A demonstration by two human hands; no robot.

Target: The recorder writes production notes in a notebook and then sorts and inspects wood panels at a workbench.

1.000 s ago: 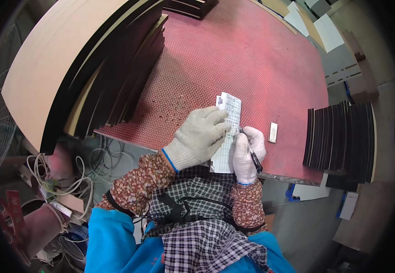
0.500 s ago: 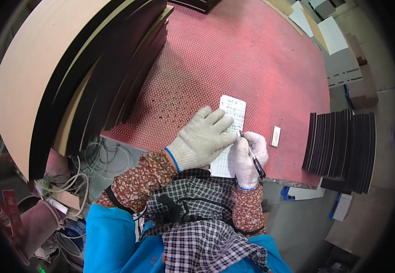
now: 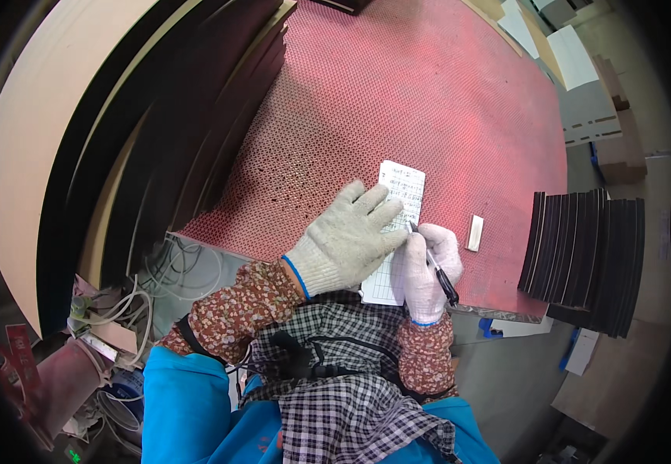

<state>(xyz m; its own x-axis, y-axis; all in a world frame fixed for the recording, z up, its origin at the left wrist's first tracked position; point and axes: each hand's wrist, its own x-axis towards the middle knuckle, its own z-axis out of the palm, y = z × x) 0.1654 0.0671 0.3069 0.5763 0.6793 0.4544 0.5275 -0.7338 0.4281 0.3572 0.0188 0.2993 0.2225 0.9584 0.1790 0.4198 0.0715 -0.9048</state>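
A narrow white paper slip [image 3: 400, 201] with ruled lines and handwriting lies on the red perforated table [image 3: 397, 100] near its front edge. My left hand [image 3: 347, 236], in a grey knit glove, lies flat on the slip with fingers spread. My right hand [image 3: 427, 267], in a white glove, grips a black pen [image 3: 434, 267] whose tip touches the paper beside my left fingers. The lower part of the slip is hidden under my hands.
A small white block [image 3: 475, 233] lies on the table right of the pen. A tall stack of black-and-tan sheets [image 3: 119, 139] leans at the left. Black ribbed panels [image 3: 583, 255] stand at the right. Loose cables [image 3: 173, 271] hang below the table's left corner.
My head has shifted, so the table sits differently in view. My left hand has slid slightly and flattened over the slip; the pen stays on the paper.
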